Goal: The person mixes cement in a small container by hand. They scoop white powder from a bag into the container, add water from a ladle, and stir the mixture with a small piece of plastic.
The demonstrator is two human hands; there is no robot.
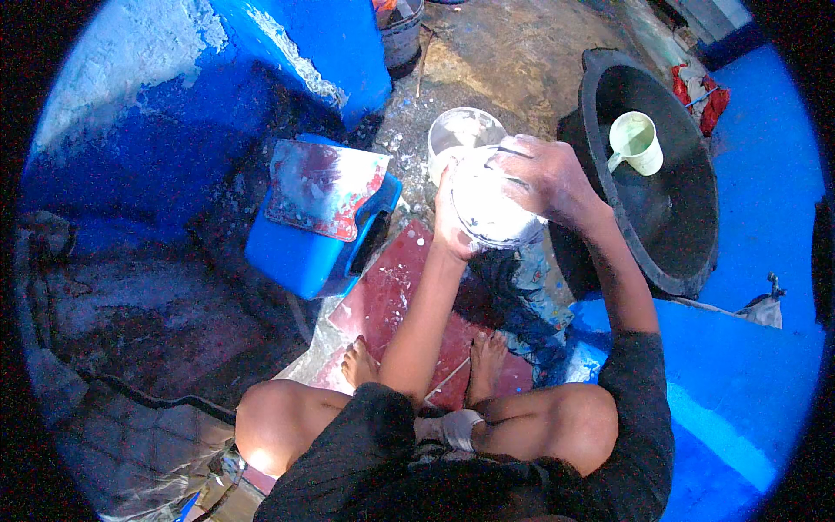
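Bare knees are seen lowest; at twelve o'clock, a white-coated bowl (494, 207) is gripped by the right hand (546, 178) and cupped by the left hand (452, 228), hemmed at three o'clock by a black basin (687, 226).

Left hand (454, 228) and right hand (548, 178) grip white-smeared round container (491, 204), tilted; clear bucket (463, 132) just behind; black basin (670, 217) at right holds pale green mug (637, 141); blue tub (322, 230) at left; bare feet on red board (391, 300)
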